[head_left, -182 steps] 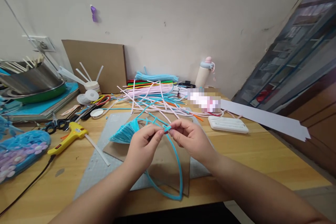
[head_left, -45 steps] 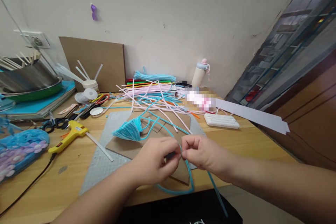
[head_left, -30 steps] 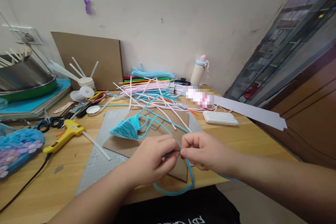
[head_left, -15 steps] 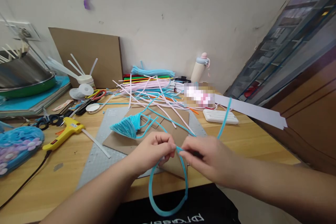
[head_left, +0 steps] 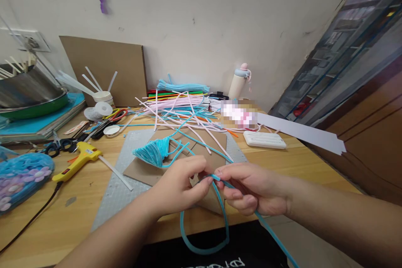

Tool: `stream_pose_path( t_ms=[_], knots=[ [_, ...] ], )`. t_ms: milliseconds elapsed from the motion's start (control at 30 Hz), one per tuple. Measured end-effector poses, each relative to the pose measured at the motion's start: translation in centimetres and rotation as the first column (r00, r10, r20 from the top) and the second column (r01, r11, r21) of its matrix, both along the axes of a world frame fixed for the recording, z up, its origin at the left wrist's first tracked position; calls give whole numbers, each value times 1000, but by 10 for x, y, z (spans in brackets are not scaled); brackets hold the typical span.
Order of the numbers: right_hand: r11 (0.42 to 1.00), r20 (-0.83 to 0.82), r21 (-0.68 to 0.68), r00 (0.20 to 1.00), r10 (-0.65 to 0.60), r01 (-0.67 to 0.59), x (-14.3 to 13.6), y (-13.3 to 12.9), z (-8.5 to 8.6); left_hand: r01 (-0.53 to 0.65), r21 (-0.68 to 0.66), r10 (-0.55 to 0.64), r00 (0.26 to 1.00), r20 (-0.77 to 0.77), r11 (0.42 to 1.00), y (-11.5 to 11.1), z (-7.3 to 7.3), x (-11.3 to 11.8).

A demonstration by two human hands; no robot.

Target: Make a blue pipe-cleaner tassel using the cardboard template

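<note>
A blue pipe cleaner point(head_left: 203, 251) hangs in a loop below my hands, over the table's front edge. My left hand point(head_left: 186, 182) pinches it at the top of the loop. Close beside, almost fingertip to fingertip, my right hand point(head_left: 248, 188) is closed on the same strand, whose tail runs down to the lower right. Behind my hands, a blue fan-shaped piece wound from pipe cleaner point(head_left: 152, 151), with loose curled ends, rests on a brown cardboard piece point(head_left: 143, 171) on a grey cutting mat point(head_left: 109, 197).
A yellow glue gun point(head_left: 77, 161), scissors point(head_left: 59, 144) and a blue bag with flowers point(head_left: 25, 180) lie at the left. Pink and blue pipe cleaners point(head_left: 179, 102) are heaped at the back. A white power bank point(head_left: 264, 139) and a bottle point(head_left: 238, 83) are on the right.
My right hand has turned, its fingers now showing from beneath. The strand's free tail, which stuck up behind that hand, now points down to the lower right.
</note>
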State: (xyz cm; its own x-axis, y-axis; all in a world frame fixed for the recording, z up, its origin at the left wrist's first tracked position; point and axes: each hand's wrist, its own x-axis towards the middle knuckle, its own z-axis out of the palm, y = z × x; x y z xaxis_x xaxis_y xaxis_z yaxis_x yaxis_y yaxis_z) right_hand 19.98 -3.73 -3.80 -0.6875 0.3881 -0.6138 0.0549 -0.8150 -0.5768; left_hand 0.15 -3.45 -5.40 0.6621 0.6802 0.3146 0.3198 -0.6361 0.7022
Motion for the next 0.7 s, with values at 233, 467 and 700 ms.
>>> stream_pose_path(
  t_ms=[233, 467, 700],
  knots=[
    [997, 66, 71, 997, 26, -31, -6, 2, 2, 62, 194, -47, 995, -84, 979, 1, -7, -2],
    [667, 369, 707, 927, -64, -235, -8, -7, -9, 48, -177, -51, 999, -13, 983, -5, -4, 2],
    [-366, 285, 841, 901, -327, -399, 2, -23, -7, 209, -781, 68, 950, 306, 588, -6, -9, 9]
  ],
)
